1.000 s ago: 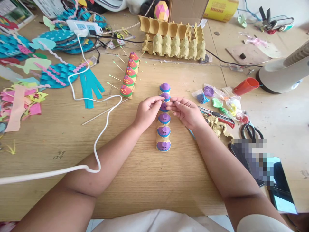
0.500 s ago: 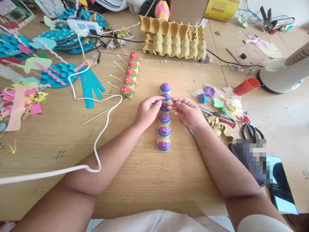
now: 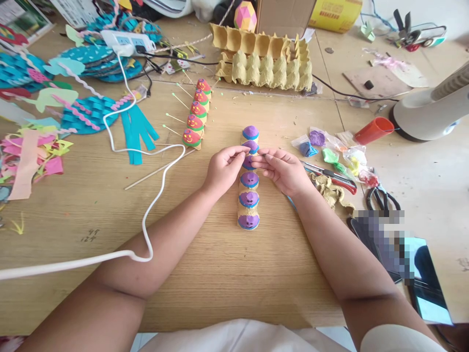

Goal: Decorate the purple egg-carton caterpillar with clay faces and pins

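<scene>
A strip of egg-carton cups lies on the wooden table, each cup topped in purple with a blue rim; the nearer ones carry small dark face marks. Over its upper part, my left hand pinches with thumb and forefinger; whatever is between the tips is too small to name. Facing it from the right, my right hand holds a tiny dark bit between thumb and finger, its other fingers loosely spread. Both hands partly cover the second and third cups.
A red-and-green cup strip with pins stands left of centre. A white cable crosses the left side. Clay bags, a cutter, scissors and a phone lie at right. Egg cartons sit behind.
My right hand has shifted very slightly to the left, closer to my left fingertips. My left hand and the purple strip look almost the same.
</scene>
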`<action>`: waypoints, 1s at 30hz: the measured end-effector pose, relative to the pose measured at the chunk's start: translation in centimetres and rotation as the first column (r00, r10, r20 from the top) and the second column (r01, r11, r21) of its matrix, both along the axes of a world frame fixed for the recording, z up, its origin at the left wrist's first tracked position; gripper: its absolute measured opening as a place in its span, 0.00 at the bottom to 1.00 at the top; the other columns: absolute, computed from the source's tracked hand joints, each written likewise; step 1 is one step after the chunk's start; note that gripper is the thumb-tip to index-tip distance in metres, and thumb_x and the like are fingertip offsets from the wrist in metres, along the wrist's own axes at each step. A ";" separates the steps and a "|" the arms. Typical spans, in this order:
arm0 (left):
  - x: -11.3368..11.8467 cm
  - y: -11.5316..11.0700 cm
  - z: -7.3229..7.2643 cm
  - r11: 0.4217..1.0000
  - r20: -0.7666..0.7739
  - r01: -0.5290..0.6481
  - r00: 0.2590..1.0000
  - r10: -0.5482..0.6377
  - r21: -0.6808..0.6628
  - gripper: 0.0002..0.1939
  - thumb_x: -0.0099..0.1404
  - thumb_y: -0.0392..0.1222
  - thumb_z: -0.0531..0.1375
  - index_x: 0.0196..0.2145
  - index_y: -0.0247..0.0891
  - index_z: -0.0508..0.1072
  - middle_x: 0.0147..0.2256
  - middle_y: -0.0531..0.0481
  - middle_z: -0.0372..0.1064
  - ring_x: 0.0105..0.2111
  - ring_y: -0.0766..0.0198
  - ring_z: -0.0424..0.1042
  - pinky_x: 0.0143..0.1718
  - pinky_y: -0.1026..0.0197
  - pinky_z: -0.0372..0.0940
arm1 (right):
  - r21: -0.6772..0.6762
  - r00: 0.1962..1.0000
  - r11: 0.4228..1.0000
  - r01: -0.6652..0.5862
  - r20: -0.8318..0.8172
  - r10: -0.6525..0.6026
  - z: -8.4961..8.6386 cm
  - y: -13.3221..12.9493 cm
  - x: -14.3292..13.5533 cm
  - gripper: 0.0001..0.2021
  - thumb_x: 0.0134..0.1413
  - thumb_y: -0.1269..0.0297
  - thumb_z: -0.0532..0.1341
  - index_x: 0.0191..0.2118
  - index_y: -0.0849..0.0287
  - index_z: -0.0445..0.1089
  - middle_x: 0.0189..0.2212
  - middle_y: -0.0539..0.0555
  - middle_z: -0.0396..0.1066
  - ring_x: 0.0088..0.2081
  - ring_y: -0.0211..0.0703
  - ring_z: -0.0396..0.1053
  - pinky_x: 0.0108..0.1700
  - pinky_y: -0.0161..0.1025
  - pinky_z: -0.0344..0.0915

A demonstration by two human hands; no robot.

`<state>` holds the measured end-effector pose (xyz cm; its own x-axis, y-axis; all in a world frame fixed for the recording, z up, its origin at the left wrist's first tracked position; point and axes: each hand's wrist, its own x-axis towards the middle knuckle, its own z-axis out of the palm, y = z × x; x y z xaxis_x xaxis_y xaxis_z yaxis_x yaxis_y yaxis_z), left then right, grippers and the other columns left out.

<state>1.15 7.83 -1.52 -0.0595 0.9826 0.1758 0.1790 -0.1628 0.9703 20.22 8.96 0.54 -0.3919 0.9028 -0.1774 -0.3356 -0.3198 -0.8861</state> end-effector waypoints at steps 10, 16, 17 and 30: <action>0.0 0.0 -0.1 1.000 -0.002 -0.002 1.000 0.002 0.001 0.12 0.70 0.41 0.60 0.45 0.39 0.82 0.46 0.46 0.83 0.47 0.59 0.81 0.51 0.59 0.75 | -0.038 1.000 0.999 0.024 0.018 -0.023 0.4 0.0 0.0 0.07 0.61 0.61 0.68 0.41 0.58 0.76 0.38 0.55 0.84 0.39 0.40 0.83 0.30 0.28 0.73; 0.1 0.0 -0.1 1.000 0.024 0.001 1.000 -0.001 -0.005 0.11 0.70 0.41 0.60 0.45 0.39 0.82 0.47 0.46 0.83 0.47 0.59 0.81 0.50 0.59 0.75 | -0.001 0.999 0.999 0.049 -0.004 -0.049 0.3 0.1 0.0 0.13 0.53 0.57 0.74 0.36 0.57 0.74 0.30 0.50 0.81 0.31 0.34 0.78 0.23 0.25 0.63; 0.1 0.0 -0.1 1.000 0.021 0.000 1.000 0.000 -0.006 0.11 0.70 0.41 0.60 0.45 0.39 0.82 0.47 0.46 0.83 0.46 0.59 0.81 0.50 0.59 0.75 | 0.002 0.999 0.999 0.051 -0.001 -0.051 0.3 0.1 0.0 0.13 0.52 0.57 0.75 0.35 0.57 0.73 0.30 0.49 0.80 0.30 0.34 0.78 0.23 0.25 0.62; 0.1 0.0 0.0 1.000 0.020 -0.003 1.000 0.003 -0.006 0.11 0.69 0.41 0.60 0.45 0.39 0.82 0.45 0.46 0.83 0.45 0.59 0.81 0.49 0.59 0.75 | 0.039 0.999 0.999 -0.031 -0.010 0.031 0.0 0.1 0.1 0.16 0.50 0.51 0.76 0.35 0.57 0.75 0.29 0.49 0.79 0.27 0.33 0.73 0.22 0.27 0.60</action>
<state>1.24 7.82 -1.55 -0.0658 0.9835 0.1683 0.1600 -0.1560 0.9747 20.36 9.06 0.58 -0.4214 0.8962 -0.1384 -0.3354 -0.2959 -0.8944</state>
